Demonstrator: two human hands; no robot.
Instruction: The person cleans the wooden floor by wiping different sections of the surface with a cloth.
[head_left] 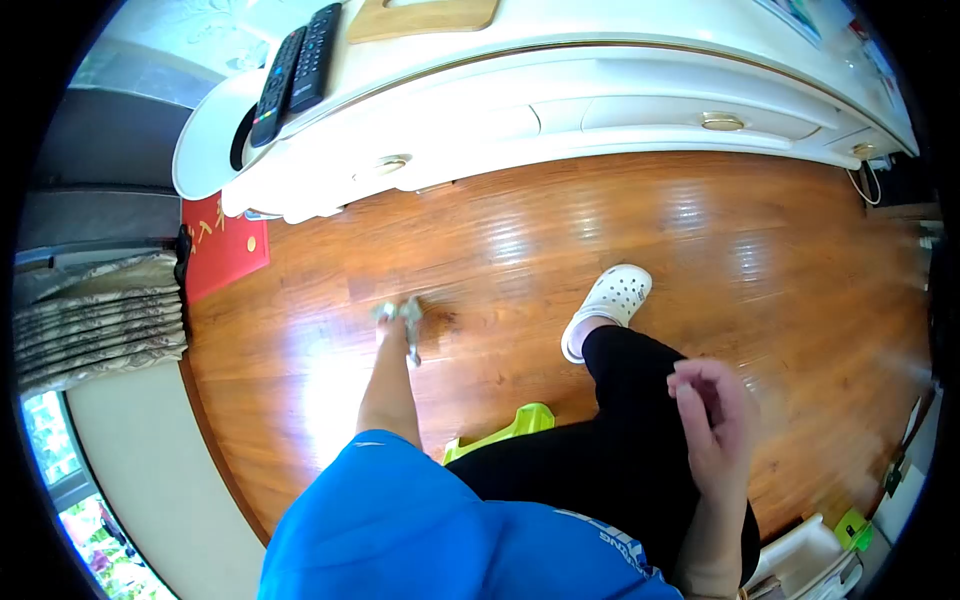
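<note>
A pale, blurry thing [414,325] is touched by the left hand [389,322], left of the middle of the frame.
Whether it is clamped by the left fingers cannot be told — that spot is too blurred. The right hand [718,415] is held well apart from the left, at the right of the frame, its fingers loosely bent and its thumb spread from them. A white shoe [617,293] is seen near the middle, on the brown floor [500,335]. A red sheet [225,255] is seen at the left — two black remotes [296,75] at the upper left, on a white cabinet [640,90].
</note>
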